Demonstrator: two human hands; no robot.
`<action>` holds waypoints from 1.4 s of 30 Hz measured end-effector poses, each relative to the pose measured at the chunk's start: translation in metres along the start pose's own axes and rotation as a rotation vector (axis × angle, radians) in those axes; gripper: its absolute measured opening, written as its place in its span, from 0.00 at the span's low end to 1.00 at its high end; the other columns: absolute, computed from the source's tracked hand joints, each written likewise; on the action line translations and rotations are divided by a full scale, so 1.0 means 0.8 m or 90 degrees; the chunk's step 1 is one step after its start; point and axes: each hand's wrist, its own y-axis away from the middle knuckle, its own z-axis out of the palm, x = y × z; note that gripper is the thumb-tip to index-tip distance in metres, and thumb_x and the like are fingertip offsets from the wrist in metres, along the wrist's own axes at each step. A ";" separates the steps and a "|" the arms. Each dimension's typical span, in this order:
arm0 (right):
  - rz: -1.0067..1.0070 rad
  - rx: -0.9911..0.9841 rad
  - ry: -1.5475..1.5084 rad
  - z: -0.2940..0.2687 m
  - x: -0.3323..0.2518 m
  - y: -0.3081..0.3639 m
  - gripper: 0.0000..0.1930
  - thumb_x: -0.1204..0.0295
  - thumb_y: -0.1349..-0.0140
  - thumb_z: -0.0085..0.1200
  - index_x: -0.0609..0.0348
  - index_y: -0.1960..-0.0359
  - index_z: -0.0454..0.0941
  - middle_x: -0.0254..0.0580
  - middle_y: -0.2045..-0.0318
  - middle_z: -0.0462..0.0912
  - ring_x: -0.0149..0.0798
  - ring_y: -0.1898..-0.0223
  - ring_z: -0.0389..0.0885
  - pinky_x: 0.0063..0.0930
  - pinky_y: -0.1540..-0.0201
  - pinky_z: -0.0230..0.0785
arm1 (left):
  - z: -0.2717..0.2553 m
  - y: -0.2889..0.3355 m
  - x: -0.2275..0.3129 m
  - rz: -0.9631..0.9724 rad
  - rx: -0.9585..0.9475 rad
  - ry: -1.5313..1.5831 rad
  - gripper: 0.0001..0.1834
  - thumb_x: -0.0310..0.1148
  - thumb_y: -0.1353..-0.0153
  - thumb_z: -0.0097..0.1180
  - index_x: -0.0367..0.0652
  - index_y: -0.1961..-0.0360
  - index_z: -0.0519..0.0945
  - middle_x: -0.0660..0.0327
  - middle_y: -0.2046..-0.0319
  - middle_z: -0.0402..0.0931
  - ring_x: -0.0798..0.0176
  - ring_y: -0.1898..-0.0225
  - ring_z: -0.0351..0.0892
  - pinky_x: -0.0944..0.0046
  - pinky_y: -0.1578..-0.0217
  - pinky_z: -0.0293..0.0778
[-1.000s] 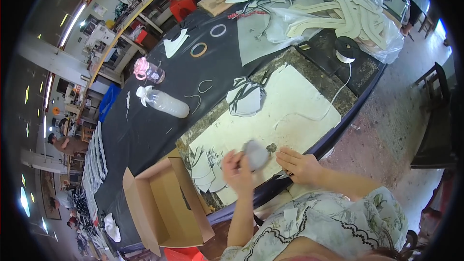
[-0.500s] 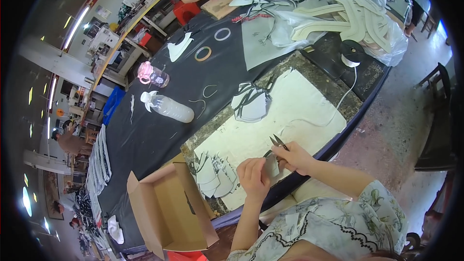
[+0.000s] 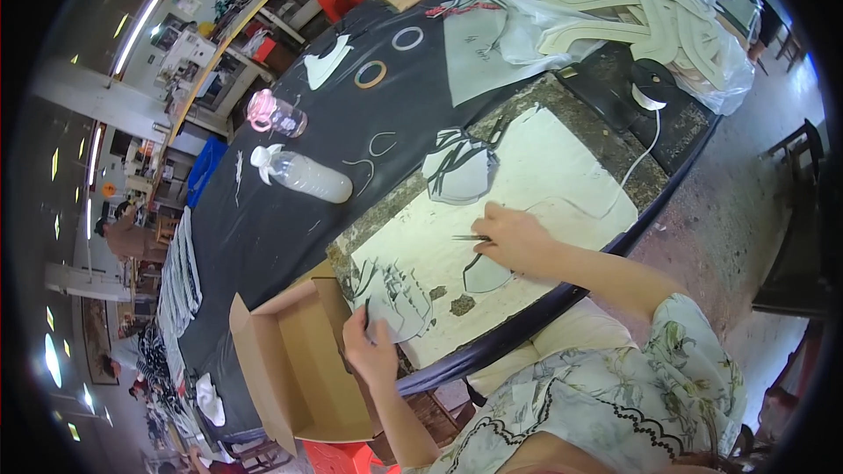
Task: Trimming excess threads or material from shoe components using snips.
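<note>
My left hand [image 3: 371,344] is at the near edge of a fanned stack of pale, curved pieces with dark edging [image 3: 406,307], thumb and fingers apart and touching the lowest piece. Over the white board [image 3: 544,171], my right hand [image 3: 516,241] is closed round small dark scissors [image 3: 469,238], their tips pointing left. A single pale piece with a dark edge [image 3: 486,275] lies just below that hand; whether the fingers also hold its strip I cannot tell. Farther up the board is another bundle of pale pieces with black strips [image 3: 458,168].
An open cardboard box [image 3: 307,369] stands at the near left. On the black cloth are a bottle of whitish liquid [image 3: 309,177], a pink-lidded bottle [image 3: 285,118] and tape rings [image 3: 370,75]. A white cord runs from a black spool [image 3: 652,81]. Someone works across the table.
My hands have moved apart: the left went down-left to the stack, the right up-left with the scissors. The single piece, earlier between both hands, now lies on the board.
</note>
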 end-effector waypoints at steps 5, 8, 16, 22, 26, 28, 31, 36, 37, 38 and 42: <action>0.015 0.070 -0.045 -0.035 0.022 -0.009 0.14 0.70 0.43 0.63 0.54 0.54 0.81 0.45 0.53 0.78 0.49 0.57 0.82 0.40 0.57 0.75 | -0.007 -0.038 0.081 -0.104 -0.015 0.551 0.21 0.44 0.27 0.46 0.42 0.43 0.75 0.58 0.71 0.75 0.60 0.71 0.72 0.59 0.67 0.71; 0.008 0.098 -0.020 -0.055 0.042 -0.011 0.18 0.71 0.44 0.63 0.54 0.50 0.79 0.43 0.51 0.77 0.50 0.58 0.82 0.40 0.56 0.75 | -0.023 -0.059 0.194 0.243 -0.520 1.087 0.29 0.59 0.25 0.26 0.46 0.61 0.72 0.61 0.81 0.71 0.62 0.80 0.64 0.61 0.75 0.65; 0.053 -0.059 0.117 -0.043 0.079 -0.003 0.09 0.72 0.41 0.59 0.59 0.60 0.76 0.47 0.55 0.79 0.54 0.62 0.82 0.45 0.60 0.74 | 0.036 -0.012 0.155 0.186 -0.364 0.711 0.29 0.52 0.29 0.44 0.33 0.46 0.77 0.52 0.69 0.76 0.52 0.69 0.75 0.57 0.69 0.71; 0.144 -0.022 -0.167 -0.059 0.047 -0.030 0.09 0.69 0.32 0.51 0.62 0.62 0.77 0.44 0.74 0.80 0.40 0.72 0.79 0.36 0.67 0.71 | 0.099 0.067 0.101 0.356 -0.321 -0.106 0.34 0.43 0.39 0.59 0.37 0.35 0.68 0.48 0.34 0.64 0.44 0.32 0.61 0.44 0.36 0.58; 0.093 0.056 -0.267 -0.098 0.054 -0.047 0.08 0.71 0.33 0.54 0.62 0.58 0.81 0.33 0.71 0.81 0.23 0.70 0.73 0.23 0.64 0.70 | 0.100 0.061 0.108 0.337 -0.331 -0.051 0.34 0.41 0.39 0.59 0.39 0.35 0.68 0.50 0.33 0.64 0.43 0.32 0.60 0.44 0.33 0.53; 0.105 -0.018 -0.143 -0.119 0.064 -0.044 0.08 0.74 0.38 0.58 0.60 0.58 0.82 0.32 0.64 0.80 0.26 0.66 0.76 0.25 0.62 0.71 | 0.099 0.061 0.100 0.326 -0.335 -0.041 0.33 0.40 0.40 0.60 0.39 0.35 0.69 0.50 0.33 0.64 0.44 0.32 0.61 0.44 0.33 0.52; -0.140 -0.029 -0.066 -0.102 0.085 -0.012 0.08 0.77 0.43 0.59 0.59 0.61 0.80 0.34 0.55 0.77 0.35 0.62 0.79 0.31 0.62 0.72 | 0.096 0.061 0.098 0.331 -0.337 -0.026 0.32 0.40 0.41 0.62 0.39 0.37 0.71 0.50 0.33 0.64 0.43 0.32 0.60 0.43 0.33 0.53; -0.155 -0.156 0.092 -0.073 0.090 -0.009 0.07 0.78 0.42 0.56 0.58 0.64 0.72 0.41 0.58 0.77 0.49 0.62 0.78 0.41 0.61 0.72 | 0.101 0.060 0.107 0.361 -0.325 0.005 0.31 0.39 0.43 0.63 0.36 0.40 0.72 0.50 0.36 0.67 0.41 0.37 0.65 0.43 0.36 0.59; -0.120 -0.140 0.107 -0.066 0.083 -0.014 0.05 0.77 0.40 0.55 0.59 0.64 0.72 0.42 0.63 0.77 0.47 0.66 0.79 0.39 0.63 0.72 | 0.103 0.062 0.111 0.354 -0.329 0.004 0.31 0.39 0.43 0.63 0.36 0.40 0.72 0.50 0.36 0.67 0.41 0.37 0.65 0.43 0.36 0.59; -0.084 -0.124 0.123 -0.059 0.075 -0.020 0.04 0.76 0.39 0.53 0.59 0.63 0.72 0.42 0.68 0.78 0.45 0.69 0.79 0.37 0.65 0.72 | 0.107 0.064 0.117 0.368 -0.318 0.004 0.31 0.39 0.43 0.64 0.36 0.40 0.73 0.50 0.38 0.68 0.41 0.38 0.66 0.43 0.37 0.60; -0.029 -0.203 -0.276 -0.046 -0.004 -0.037 0.04 0.74 0.35 0.52 0.60 0.62 0.74 0.39 0.79 0.77 0.33 0.80 0.74 0.29 0.73 0.67 | 0.109 0.070 0.117 0.361 -0.283 0.047 0.31 0.39 0.44 0.64 0.35 0.42 0.73 0.51 0.40 0.70 0.43 0.40 0.67 0.43 0.40 0.63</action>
